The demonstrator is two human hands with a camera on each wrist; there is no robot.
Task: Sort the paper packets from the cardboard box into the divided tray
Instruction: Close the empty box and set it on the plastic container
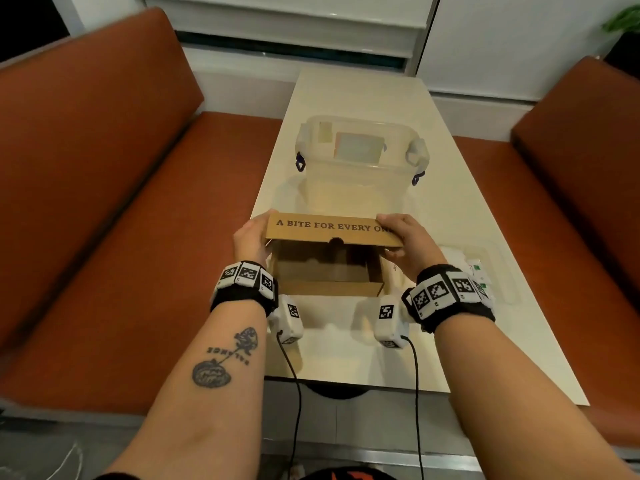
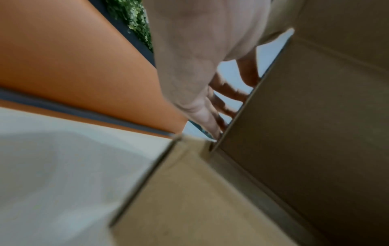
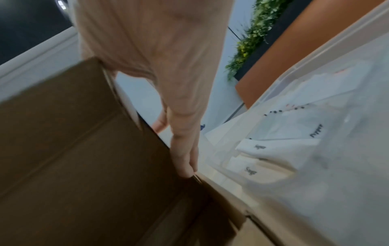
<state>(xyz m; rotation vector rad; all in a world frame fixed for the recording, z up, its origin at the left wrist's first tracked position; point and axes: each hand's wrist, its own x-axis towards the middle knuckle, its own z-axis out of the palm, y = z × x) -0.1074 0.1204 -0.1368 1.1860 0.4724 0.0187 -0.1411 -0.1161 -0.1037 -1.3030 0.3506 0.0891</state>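
Hands grip the lid of the cardboard box (image 1: 329,268): my left hand (image 1: 251,237) curls round its left end, my right hand (image 1: 408,244) round its right. Right of the box on the surface (image 1: 363,95), paper packets (image 3: 261,146) lie in the divided tray (image 1: 498,268); a clear tub (image 1: 360,157) stands beyond the box.

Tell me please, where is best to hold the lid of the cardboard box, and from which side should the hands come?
Probably the lid's two front corners, one hand from each side. It is a wide, thin hinged flap, so two grips likely keep it level. The left hand and right hand hold it so.
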